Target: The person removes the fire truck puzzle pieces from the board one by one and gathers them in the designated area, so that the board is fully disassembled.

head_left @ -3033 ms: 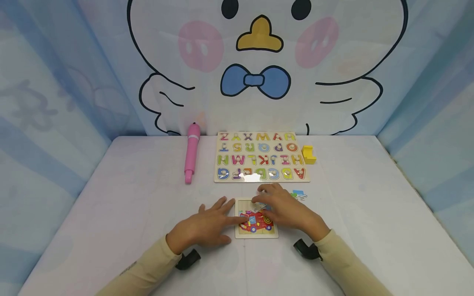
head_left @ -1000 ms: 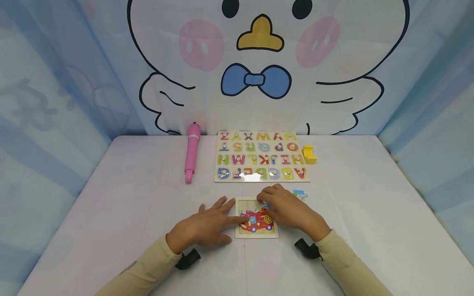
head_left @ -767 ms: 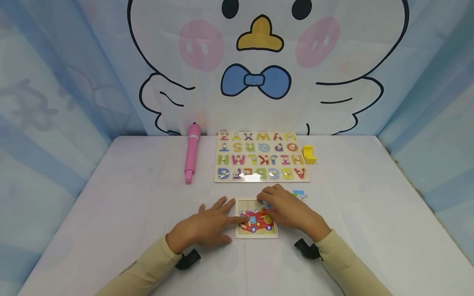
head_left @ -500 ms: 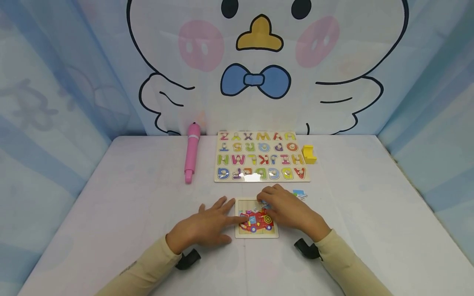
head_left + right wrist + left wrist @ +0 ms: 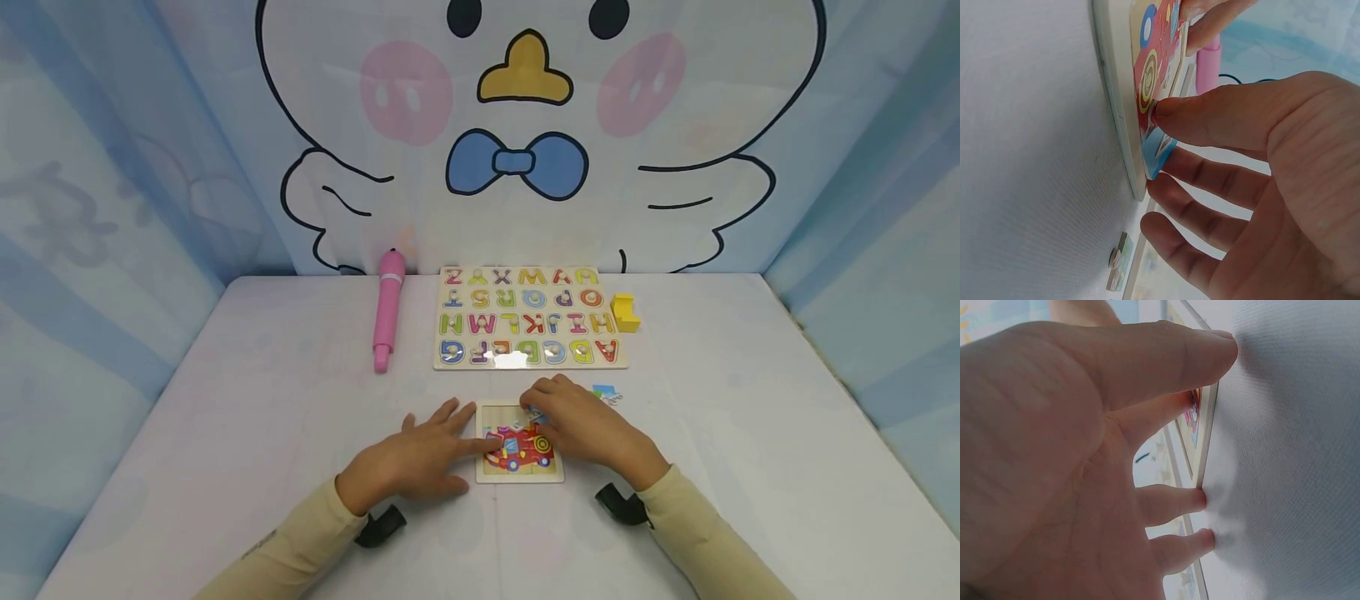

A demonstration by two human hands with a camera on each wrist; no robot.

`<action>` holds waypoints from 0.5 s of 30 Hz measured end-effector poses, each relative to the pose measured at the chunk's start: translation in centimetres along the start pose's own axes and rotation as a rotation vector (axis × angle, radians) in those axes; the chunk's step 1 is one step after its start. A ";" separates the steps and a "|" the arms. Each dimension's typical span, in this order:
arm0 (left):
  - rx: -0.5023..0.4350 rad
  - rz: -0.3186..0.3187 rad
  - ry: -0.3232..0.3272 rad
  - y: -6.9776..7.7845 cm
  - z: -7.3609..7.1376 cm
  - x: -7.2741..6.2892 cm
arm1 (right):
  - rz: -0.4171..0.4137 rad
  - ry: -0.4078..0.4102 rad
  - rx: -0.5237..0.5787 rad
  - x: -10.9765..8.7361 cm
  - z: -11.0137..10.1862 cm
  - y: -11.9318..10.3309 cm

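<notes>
A small framed jigsaw puzzle with a red vehicle picture lies flat on the table. My left hand is spread at its left side, the index fingertip resting on the picture. In the left wrist view, two other fingertips touch down at and beyond the frame's edge. My right hand is over the frame's upper right corner. Between its thumb and fingers it pinches a blue puzzle piece, which sits at that corner beside the yellow spiral. In the head view the fingers hide much of this piece.
Loose puzzle pieces lie just beyond my right hand. Behind the puzzle is an alphabet board, with a yellow block at its right and a pink pen-shaped toy at its left. A printed curtain hangs behind the table.
Since three seconds ago, my right hand has brought the tilted piece rightward to the frame's upper right corner, its fingers drawn in closer. Over the last second both hands have stayed nearly still.
</notes>
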State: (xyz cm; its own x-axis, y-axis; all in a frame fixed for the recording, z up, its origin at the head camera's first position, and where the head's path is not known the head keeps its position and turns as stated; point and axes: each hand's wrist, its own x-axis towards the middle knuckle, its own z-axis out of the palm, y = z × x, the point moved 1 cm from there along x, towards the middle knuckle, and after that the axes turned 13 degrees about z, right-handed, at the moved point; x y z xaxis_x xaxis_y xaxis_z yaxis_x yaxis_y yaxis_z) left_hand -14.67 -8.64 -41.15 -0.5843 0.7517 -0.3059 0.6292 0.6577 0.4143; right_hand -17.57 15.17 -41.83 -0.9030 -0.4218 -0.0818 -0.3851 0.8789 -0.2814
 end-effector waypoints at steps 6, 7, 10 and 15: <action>-0.003 -0.003 -0.002 0.0 0.1 0.0 | 0.014 -0.006 0.011 0.0 0.0 0.0; -0.002 -0.003 -0.002 0.0 0.1 0.0 | 0.017 -0.007 0.015 0.0 0.0 0.0; 0.005 -0.003 -0.001 0.0 0.1 0.1 | 0.025 -0.013 0.027 0.0 -0.1 -0.1; 0.013 -0.003 0.001 0.0 0.1 0.1 | 0.036 -0.023 0.035 0.1 -0.1 0.0</action>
State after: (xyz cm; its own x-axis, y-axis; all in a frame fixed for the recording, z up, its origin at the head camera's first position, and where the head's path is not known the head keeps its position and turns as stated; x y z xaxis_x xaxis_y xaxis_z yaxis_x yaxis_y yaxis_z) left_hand -14.69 -8.54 -41.29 -0.5866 0.7498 -0.3061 0.6341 0.6603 0.4024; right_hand -17.65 15.13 -41.75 -0.9115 -0.3951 -0.1143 -0.3449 0.8856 -0.3110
